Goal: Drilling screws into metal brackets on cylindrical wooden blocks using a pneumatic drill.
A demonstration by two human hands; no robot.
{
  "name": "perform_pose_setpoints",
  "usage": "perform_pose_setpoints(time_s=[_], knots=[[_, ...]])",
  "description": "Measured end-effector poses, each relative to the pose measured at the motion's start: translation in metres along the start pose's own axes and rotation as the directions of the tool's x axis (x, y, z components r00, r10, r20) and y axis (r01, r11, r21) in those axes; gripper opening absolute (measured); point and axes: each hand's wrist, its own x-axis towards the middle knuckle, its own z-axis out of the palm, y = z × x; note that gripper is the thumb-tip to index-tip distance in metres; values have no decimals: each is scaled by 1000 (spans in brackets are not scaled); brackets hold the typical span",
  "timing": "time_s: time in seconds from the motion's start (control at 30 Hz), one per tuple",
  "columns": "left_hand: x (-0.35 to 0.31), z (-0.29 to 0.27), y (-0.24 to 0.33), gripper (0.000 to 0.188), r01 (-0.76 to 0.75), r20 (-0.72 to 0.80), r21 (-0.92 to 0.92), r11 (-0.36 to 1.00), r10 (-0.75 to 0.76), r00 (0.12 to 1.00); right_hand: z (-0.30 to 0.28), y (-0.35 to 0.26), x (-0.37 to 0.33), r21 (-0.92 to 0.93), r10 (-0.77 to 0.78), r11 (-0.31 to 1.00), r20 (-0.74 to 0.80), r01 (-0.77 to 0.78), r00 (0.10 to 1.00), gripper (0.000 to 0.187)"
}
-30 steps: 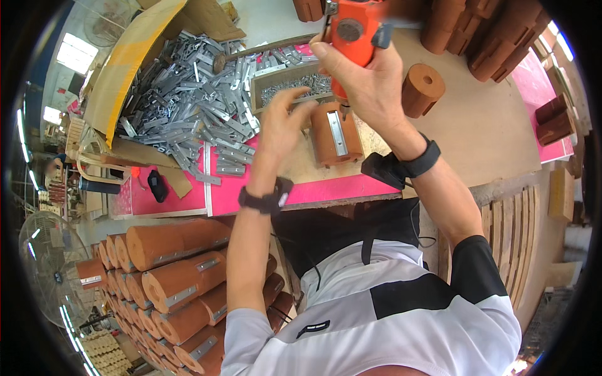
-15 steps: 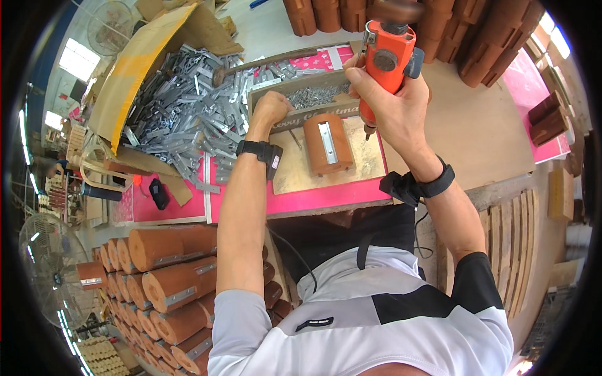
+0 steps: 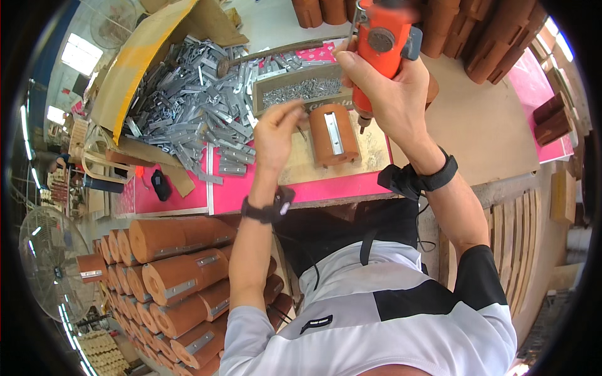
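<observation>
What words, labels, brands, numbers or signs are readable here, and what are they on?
Wooden screw tray: pale lettering along the front wall, partly hidden; I won't copy the wording.
White-and-grey shirt: small dark chest label, too small to read.
Left wrist strap: pale mark, too blurred to read.
Orange power screwdriver: no readable lettering.
I can make out no other text.

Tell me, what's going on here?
The person's right hand holds an orange power tool, its tip to the right of a brown cylinder with a metal strip on it. The left hand is near the cylinder's left side; I can't tell if it holds anything. Beyond are a box of metal bits and, further left, a heap of strips.
</observation>
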Motion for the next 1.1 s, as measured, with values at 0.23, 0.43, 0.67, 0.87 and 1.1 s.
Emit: perform_pose_setpoints(time_s=[0.23, 0.43, 0.67, 0.87, 1.1], knots=[[-59, 9, 7, 23, -13, 97, 85, 996, 5, 995, 24, 4, 0, 6, -81, 997, 38, 81, 996, 23], [-63, 20, 15, 34, 21, 118, 1, 1000, -21, 993, 37, 0, -4, 91, -76, 993, 44, 72, 996, 24], [-61, 24, 12, 34, 27, 151, -63, 998, -17, 988, 35, 1, -7, 22, -30, 999, 96, 28, 995, 24], [-60, 23, 13, 34, 32, 168, -33, 999, -26, 986, 37, 3, -7, 54, -49, 998, 103, 44, 993, 24], [-56, 26, 18, 33, -62, 152, 86, 994, 48, 987, 38, 5, -9, 49, 30, 998, 76, -34, 997, 32]])
